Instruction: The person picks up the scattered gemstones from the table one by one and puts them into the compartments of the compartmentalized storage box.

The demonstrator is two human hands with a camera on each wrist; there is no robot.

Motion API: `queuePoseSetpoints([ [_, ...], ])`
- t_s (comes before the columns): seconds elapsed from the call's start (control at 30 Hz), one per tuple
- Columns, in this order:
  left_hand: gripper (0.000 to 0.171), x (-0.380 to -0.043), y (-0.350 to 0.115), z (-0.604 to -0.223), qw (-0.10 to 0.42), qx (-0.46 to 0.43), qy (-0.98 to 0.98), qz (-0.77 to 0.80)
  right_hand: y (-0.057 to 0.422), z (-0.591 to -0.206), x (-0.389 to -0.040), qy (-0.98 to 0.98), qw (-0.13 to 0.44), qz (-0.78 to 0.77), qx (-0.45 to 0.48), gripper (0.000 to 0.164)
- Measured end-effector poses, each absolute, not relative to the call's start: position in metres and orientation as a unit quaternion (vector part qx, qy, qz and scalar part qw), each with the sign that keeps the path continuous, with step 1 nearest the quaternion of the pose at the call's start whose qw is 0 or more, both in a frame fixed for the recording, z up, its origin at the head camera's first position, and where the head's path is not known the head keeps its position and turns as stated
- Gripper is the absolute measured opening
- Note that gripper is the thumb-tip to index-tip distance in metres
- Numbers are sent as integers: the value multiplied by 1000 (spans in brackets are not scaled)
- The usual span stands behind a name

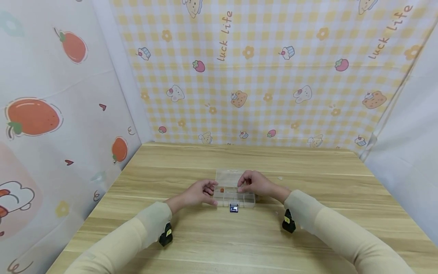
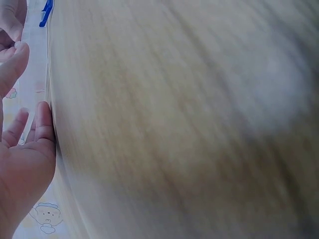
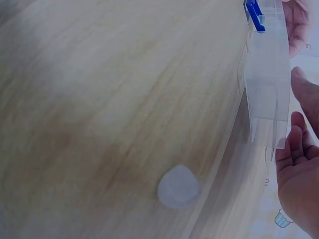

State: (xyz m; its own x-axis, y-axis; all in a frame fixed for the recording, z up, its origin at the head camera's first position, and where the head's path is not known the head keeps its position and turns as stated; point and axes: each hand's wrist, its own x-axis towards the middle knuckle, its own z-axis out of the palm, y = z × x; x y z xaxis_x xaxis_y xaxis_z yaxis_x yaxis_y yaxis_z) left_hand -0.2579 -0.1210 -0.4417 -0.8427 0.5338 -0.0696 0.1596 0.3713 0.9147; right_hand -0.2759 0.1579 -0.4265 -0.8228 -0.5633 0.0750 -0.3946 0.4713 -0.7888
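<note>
A clear plastic compartment box (image 1: 234, 198) lies on the table with its lid (image 1: 226, 176) swung open to the back. On its front edge is a blue latch (image 1: 234, 208), also visible in the right wrist view. One small orange-brown piece (image 1: 222, 190) sits in the back left compartment. My left hand (image 1: 202, 192) rests against the box's left side, thumb near the front corner and fingers farther back. Over the back right compartments is my right hand (image 1: 254, 182), fingers bent and thumb close to them; I cannot tell whether a small thing is between the fingertips.
A whitish translucent round piece (image 3: 179, 187) lies on the wooden table (image 1: 226, 243) to the right of the box. Patterned cloth (image 1: 260, 83) hangs behind the table, with more cloth at both sides.
</note>
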Motion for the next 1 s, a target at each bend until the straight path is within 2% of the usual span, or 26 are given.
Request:
queuePoseSetpoints([
  [1.0,68,-259,-122,-444,179,214,812,513,158,-428,-276,858,85,-424,-278,12],
])
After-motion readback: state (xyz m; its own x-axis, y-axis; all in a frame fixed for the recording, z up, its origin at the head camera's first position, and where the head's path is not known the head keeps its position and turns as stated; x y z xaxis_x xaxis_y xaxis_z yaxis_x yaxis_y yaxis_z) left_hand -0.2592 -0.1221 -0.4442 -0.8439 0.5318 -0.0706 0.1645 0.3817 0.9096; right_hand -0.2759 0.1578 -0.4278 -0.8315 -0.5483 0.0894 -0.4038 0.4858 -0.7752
